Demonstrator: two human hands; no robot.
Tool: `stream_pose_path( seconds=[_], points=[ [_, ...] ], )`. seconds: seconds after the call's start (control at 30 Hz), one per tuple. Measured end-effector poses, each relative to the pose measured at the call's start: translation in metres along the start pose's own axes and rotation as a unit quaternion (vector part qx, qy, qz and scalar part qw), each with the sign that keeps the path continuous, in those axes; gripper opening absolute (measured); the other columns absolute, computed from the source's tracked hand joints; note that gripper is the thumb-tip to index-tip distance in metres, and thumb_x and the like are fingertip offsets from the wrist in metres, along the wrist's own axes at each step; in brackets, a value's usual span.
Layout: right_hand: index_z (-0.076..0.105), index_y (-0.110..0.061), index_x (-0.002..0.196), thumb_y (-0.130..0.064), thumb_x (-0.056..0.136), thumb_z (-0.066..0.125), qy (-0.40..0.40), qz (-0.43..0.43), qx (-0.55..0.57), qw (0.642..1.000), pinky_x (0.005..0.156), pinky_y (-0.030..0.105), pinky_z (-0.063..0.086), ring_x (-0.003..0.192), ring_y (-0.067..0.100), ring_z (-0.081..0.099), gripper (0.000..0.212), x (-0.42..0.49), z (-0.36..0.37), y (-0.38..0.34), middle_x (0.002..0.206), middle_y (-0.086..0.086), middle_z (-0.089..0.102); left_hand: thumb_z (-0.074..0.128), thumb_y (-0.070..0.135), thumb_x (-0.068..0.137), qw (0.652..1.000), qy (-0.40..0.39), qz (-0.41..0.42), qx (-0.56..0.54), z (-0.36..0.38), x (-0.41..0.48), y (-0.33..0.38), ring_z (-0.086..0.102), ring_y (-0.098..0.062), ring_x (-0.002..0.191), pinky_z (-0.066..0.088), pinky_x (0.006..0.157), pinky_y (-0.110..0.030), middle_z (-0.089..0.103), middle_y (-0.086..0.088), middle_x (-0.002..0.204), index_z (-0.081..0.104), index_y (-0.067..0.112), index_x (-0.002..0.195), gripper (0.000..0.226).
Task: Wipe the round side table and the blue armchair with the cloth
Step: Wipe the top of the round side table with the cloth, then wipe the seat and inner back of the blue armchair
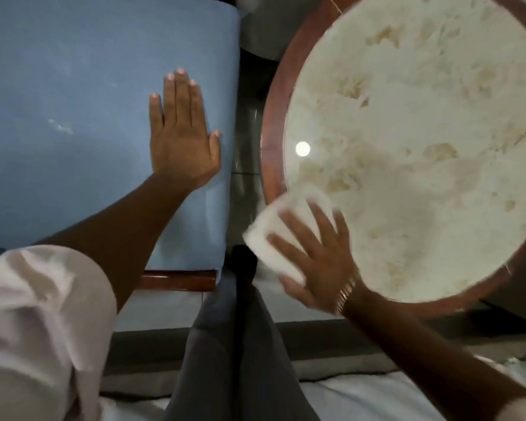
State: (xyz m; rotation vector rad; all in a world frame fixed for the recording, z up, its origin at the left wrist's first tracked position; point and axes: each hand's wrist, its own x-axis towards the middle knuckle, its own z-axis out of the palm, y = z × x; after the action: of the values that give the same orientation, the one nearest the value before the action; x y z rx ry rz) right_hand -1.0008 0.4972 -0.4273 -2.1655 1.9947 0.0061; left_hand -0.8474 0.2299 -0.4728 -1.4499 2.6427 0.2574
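One pale sleeve (34, 323) fills the lower left corner, and from it the bare left forearm reaches up over one blue armchair (73, 101). The left hand (181, 135) lies flat on the seat near its right edge, palm down, four fingers together and pointing away, thumb spread to the right; it is open and holds nothing. A few faint pale marks show on the blue fabric to the left of that hand. One strip of red-brown wood (176, 279) runs under the chair's near edge.

Between chair and table a narrow gap shows dark floor (246, 123), and below it the person's legs in dark trousers (234, 344) come down the middle of the view.

One white cloth (274, 235) (folded, blurred by motion) lies on the near left edge of the one round table, partly overhanging the rim. The right hand (313, 262) presses on it from above with fingers spread, flat rather than clenched, thumb at the cloth's lower edge. One bracelet (345, 294) circles that wrist. The table's surface (422, 132) is mottled cream stone inside a red-brown wooden rim (272, 141), with one small bright light reflection near its left edge
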Motion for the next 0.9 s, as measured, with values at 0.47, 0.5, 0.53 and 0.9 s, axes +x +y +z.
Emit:
stream_pose_path(
  seconds=[0.47, 0.5, 0.53, 0.9],
  points=[
    [0.043, -0.033, 0.148, -0.056, 0.083, 0.057, 0.008, 0.158, 0.014, 0.987, 0.108, 0.065, 0.034, 0.144, 0.047, 0.035, 0.07, -0.011, -0.006, -0.022, 0.161, 0.006, 0.034, 0.033, 0.047, 0.096, 0.996, -0.054, 0.042, -0.058, -0.032, -0.025, -0.014, 0.008, -0.04, 0.158, 0.008, 0.127, -0.054, 0.01, -0.024, 0.17, 0.015, -0.002, 0.159, 0.082],
    [0.051, -0.027, 0.143, -0.054, 0.083, 0.056, 0.026, 0.182, 0.025, 0.983, 0.106, 0.062, 0.039, 0.137, 0.049, 0.043, 0.065, -0.03, -0.006, -0.012, 0.157, 0.011, 0.041, 0.033, 0.048, 0.096, 0.996, -0.047, 0.041, -0.059, -0.039, -0.027, -0.024, 0.007, -0.039, 0.158, 0.007, 0.128, -0.054, 0.011, -0.024, 0.17, 0.015, -0.002, 0.16, 0.082],
    [0.055, -0.023, 0.14, -0.053, 0.084, 0.054, 0.044, 0.243, 0.033, 0.969, 0.104, 0.06, 0.041, 0.131, 0.048, 0.048, 0.064, -0.038, -0.005, 0.001, 0.154, 0.015, 0.045, 0.031, 0.049, 0.097, 0.997, -0.041, 0.035, -0.057, -0.045, -0.028, -0.038, 0.006, -0.038, 0.159, 0.005, 0.128, -0.053, 0.01, -0.022, 0.17, 0.014, 0.0, 0.16, 0.082],
    [0.051, -0.019, 0.143, -0.053, 0.084, 0.045, 0.088, 0.3, 0.212, 0.926, 0.108, 0.06, 0.039, 0.133, 0.046, 0.048, 0.068, 0.195, -0.015, -0.154, 0.151, 0.011, 0.049, 0.032, 0.046, 0.098, 0.991, 0.017, -0.12, -0.054, -0.055, -0.054, -0.24, 0.008, -0.04, 0.158, 0.006, 0.128, -0.057, 0.013, -0.025, 0.169, 0.018, -0.006, 0.158, 0.081]
  ],
)
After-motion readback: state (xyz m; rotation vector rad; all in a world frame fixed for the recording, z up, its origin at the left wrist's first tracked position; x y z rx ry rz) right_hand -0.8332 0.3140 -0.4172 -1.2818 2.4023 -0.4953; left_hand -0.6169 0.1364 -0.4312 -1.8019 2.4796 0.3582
